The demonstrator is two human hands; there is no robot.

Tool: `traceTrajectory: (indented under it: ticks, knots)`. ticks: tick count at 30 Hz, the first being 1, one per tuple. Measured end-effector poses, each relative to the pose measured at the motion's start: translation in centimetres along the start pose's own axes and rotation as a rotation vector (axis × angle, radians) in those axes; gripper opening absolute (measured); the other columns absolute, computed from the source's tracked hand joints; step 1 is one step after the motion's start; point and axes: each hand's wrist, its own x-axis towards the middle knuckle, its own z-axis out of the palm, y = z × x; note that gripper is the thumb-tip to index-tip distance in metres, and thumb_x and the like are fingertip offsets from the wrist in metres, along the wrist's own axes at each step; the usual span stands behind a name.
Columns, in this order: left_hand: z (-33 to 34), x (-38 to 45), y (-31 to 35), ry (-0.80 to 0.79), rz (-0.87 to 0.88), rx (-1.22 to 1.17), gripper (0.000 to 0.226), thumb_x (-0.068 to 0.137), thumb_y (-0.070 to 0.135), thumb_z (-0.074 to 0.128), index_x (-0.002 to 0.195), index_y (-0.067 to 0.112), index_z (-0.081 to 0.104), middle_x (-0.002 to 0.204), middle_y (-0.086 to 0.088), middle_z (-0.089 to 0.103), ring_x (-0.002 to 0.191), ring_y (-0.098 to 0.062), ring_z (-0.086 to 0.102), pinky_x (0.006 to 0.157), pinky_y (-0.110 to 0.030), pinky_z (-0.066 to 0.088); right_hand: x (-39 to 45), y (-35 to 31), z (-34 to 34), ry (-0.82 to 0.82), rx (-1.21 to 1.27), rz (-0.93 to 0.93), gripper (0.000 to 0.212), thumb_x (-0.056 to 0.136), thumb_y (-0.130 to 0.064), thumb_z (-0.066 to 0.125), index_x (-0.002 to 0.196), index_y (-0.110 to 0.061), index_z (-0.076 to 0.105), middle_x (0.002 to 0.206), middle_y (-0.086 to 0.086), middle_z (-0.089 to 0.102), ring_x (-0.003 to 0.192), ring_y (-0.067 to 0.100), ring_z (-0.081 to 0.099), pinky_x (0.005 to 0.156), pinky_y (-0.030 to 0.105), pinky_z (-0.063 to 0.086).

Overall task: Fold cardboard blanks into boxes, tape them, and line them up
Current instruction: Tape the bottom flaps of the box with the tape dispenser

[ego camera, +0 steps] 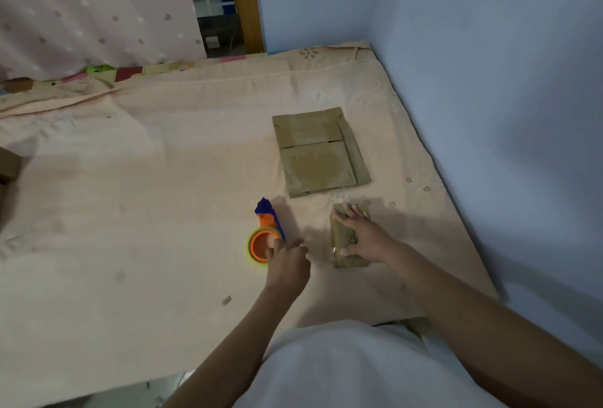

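Peach bedding (146,195) covers a mattress pushed into the corner of pale blue walls (489,48), with a spotted pink curtain (91,6) hanging at the far left. Near the middle lies a flat stack of cardboard blanks (321,153), well apart from the wall. Just below it sits a small folded box (342,262), shiny tape showing along its near end. The right hand (362,234) rests on top of this box, fingers spread toward its far end and thumb curled around the near side, holding it down. To the left of the box stands an orange and green tape dispenser (264,238) with a blue handle pointing away. The left hand (287,267) is at the dispenser's roll, its fingers loosely bent and touching the rim; whether they grip it I cannot tell. A brown cardboard edge (8,166) shows at the far left
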Motion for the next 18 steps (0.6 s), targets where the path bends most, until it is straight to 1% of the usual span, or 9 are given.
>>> traceTrajectory:
  ticks: [2,3,5,7,8,10,12,15,18]
  knots:
    - [-0.1,0.5,1.3,0.002,-0.16,-0.311,0.029,0.092,0.026,0.052,0.114,0.032,0.071,0.117,0.002,0.069,0.118,-0.03,0.051,0.094,-0.037,0.042,0.0,0.0,0.0,-0.007,-0.003,0.01,0.103,0.084,-0.026,0.079,0.16,-0.029,0.009,0.167,-0.003,-0.011,0.153,0.017,-0.013,0.123,0.033,-0.004]
    - [-0.2,0.8,1.7,-0.031,-0.234,-0.484,0.026,0.09,0.029,0.055,0.107,0.03,0.074,0.11,0.0,0.072,0.114,-0.029,0.057,0.092,-0.034,0.046,0.0,0.0,0.0,-0.008,-0.001,0.013,0.103,0.084,-0.025,0.079,0.16,-0.029,0.009,0.167,-0.003,-0.011,0.153,0.017,-0.014,0.124,0.034,-0.004]
    - [-0.3,1.0,2.3,-0.076,-0.323,-0.808,0.023,0.092,0.03,0.061,0.098,0.013,0.077,0.102,-0.008,0.074,0.103,-0.027,0.065,0.079,-0.025,0.047,0.0,0.0,0.1,-0.008,0.001,0.013,0.103,0.084,-0.025,0.079,0.16,-0.029,0.009,0.166,-0.003,-0.011,0.153,0.017,-0.014,0.124,0.035,-0.003]
    - [-0.3,1.0,2.8,-0.139,-0.4,-1.025,0.023,0.095,0.024,0.065,0.101,0.004,0.076,0.096,-0.009,0.073,0.081,-0.018,0.064,0.061,-0.018,0.043,0.1,0.1,0.1,-0.003,0.001,0.01,0.103,0.083,-0.026,0.08,0.16,-0.029,0.01,0.166,-0.003,-0.011,0.153,0.017,-0.013,0.124,0.035,-0.003]
    - [-0.3,0.9,3.0,-0.184,-0.428,-1.078,0.021,0.095,0.021,0.064,0.104,0.004,0.074,0.094,-0.007,0.071,0.069,-0.012,0.057,0.051,-0.014,0.039,0.2,0.2,0.1,-0.002,0.005,0.009,0.104,0.083,-0.026,0.08,0.16,-0.029,0.011,0.166,-0.004,-0.011,0.153,0.017,-0.013,0.124,0.035,-0.003]
    - [0.0,0.7,3.4,-0.244,-0.455,-1.12,0.018,0.095,0.014,0.062,0.106,0.007,0.073,0.09,-0.005,0.068,0.06,-0.008,0.045,0.04,-0.012,0.029,0.2,0.3,0.2,-0.002,0.017,0.005,0.104,0.082,-0.026,0.081,0.159,-0.03,0.011,0.166,-0.004,-0.011,0.153,0.017,-0.013,0.125,0.036,-0.003]
    - [0.5,0.8,3.5,-0.24,-0.483,-1.154,0.014,0.092,0.011,0.063,0.101,0.009,0.074,0.088,-0.006,0.067,0.063,-0.012,0.045,0.039,-0.015,0.026,0.3,0.4,0.3,-0.002,0.03,0.001,0.104,0.082,-0.026,0.081,0.159,-0.031,0.012,0.166,-0.005,-0.011,0.153,0.017,-0.013,0.125,0.037,-0.001]
    - [0.9,1.1,3.7,-0.187,-0.5,-1.213,0.009,0.087,0.006,0.07,0.095,0.003,0.074,0.082,-0.008,0.064,0.067,-0.015,0.05,0.037,-0.013,0.03,0.3,0.6,0.3,0.0,0.052,-0.007,0.103,0.082,-0.026,0.081,0.159,-0.031,0.012,0.166,-0.006,-0.011,0.153,0.016,-0.013,0.125,0.037,-0.002]
    - [1.2,1.3,4.1,-0.134,-0.531,-1.239,0.012,0.084,0.004,0.075,0.095,0.0,0.074,0.068,-0.001,0.062,0.061,-0.012,0.05,0.037,-0.011,0.031,0.4,0.7,0.3,-0.005,0.064,-0.019,0.103,0.083,-0.025,0.081,0.159,-0.03,0.013,0.166,-0.005,-0.011,0.153,0.016,-0.014,0.124,0.036,-0.004]
